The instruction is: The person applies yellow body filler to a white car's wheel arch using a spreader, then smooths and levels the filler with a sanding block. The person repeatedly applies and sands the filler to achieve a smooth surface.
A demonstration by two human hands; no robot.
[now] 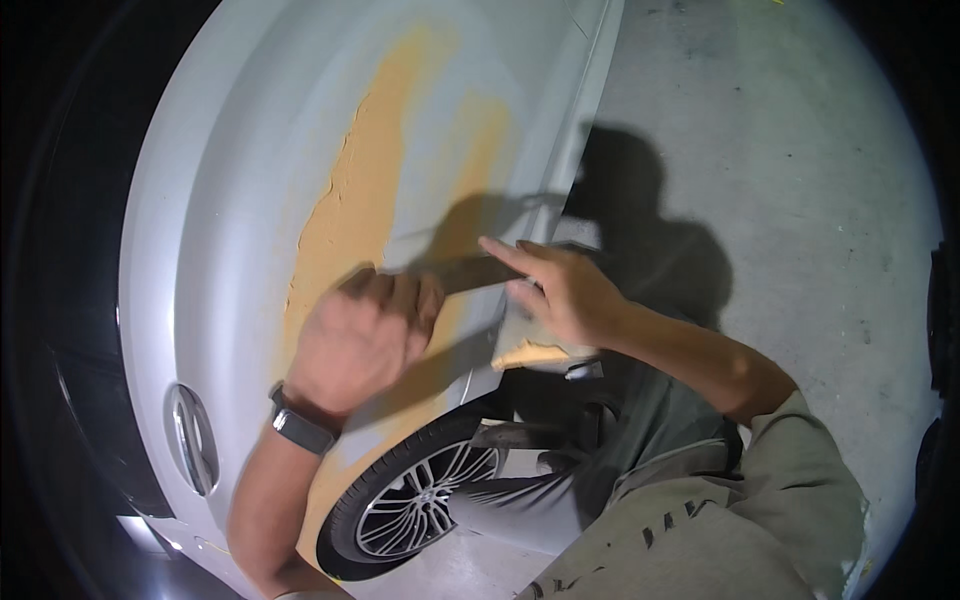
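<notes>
A silver car body panel (250,170) fills the left and centre, with a broad patch of tan body filler (355,210) spread down it. My left hand (360,335), with a dark watch at the wrist, is closed around one end of a long dark flat tool (475,272) that lies across the filler. My right hand (560,290) rests its fingers on the tool's other end, near the panel's edge. Just below that hand a lump of tan filler (530,352) sits at the edge of the panel.
A car wheel with a spoked alloy rim (420,495) sits below the panel. Grey concrete floor (800,150) spreads to the right, with my shadow on it. A door handle (192,440) shows at lower left. My bent knee in grey trousers (520,510) is beside the wheel.
</notes>
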